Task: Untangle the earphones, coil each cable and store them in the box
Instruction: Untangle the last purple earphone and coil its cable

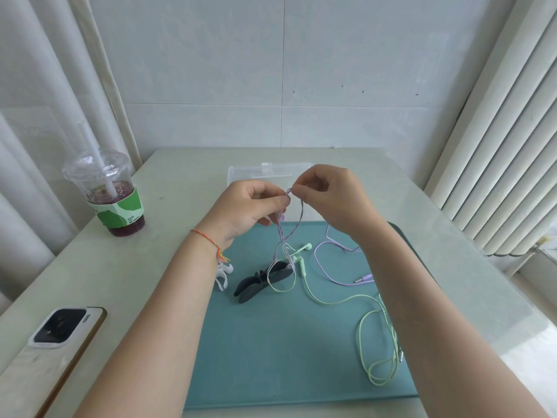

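Head view showed both our hands raised over the teal mat (271,342). Our left hand (250,209) pinched the purple earphone cable (297,224) at its top loop, and our right hand (328,197) pinched the same loop from the 3 o'clock side, the fingertips nearly touching. The cable hung down into a knot with the green earphone cable (370,300), whose earbuds (303,251) lay on the mat beside a dark cable winder (262,280). The green cord ran on towards 4 o'clock in loose loops. The clear storage box (256,173) sat at 12 o'clock behind our hands. At 10 o'clock stood an iced drink cup (111,194); a phone (60,336) lay at 8 o'clock
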Action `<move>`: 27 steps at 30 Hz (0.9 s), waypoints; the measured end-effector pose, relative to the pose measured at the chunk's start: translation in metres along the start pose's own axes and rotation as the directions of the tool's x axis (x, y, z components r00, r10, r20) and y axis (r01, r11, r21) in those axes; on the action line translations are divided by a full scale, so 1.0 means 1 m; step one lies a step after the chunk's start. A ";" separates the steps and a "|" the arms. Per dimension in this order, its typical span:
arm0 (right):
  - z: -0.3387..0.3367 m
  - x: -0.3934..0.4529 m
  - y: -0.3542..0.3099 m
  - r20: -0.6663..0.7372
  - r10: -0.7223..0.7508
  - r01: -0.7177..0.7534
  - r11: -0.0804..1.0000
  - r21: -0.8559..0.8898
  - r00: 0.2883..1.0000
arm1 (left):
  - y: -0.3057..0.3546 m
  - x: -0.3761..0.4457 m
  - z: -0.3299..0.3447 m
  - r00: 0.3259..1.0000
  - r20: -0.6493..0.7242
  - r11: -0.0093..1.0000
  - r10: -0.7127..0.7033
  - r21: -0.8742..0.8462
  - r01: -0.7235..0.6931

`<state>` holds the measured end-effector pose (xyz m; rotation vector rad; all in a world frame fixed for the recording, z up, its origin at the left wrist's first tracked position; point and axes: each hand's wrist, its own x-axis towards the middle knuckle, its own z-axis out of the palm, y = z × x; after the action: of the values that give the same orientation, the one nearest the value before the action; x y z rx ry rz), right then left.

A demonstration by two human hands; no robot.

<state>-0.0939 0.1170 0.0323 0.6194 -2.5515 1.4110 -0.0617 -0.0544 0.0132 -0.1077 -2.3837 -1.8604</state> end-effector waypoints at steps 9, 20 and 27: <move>-0.014 -0.004 0.002 0.309 0.194 -0.217 0.975 0.042 0.931 | -0.004 0.000 -0.009 1.000 0.011 0.998 0.022 0.062 -0.022; -0.006 0.000 0.004 0.073 0.074 -0.073 0.997 -0.014 0.995 | -0.002 0.001 0.000 1.000 0.028 0.996 -0.009 0.088 0.007; -0.006 -0.001 0.004 0.051 0.063 -0.066 0.996 0.058 0.997 | -0.007 0.002 -0.004 1.000 0.023 0.995 -0.009 0.096 0.006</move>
<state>-0.0951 0.1241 0.0327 0.5927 -2.5981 1.5162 -0.0641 -0.0600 0.0078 -0.1124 -2.4876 -1.7530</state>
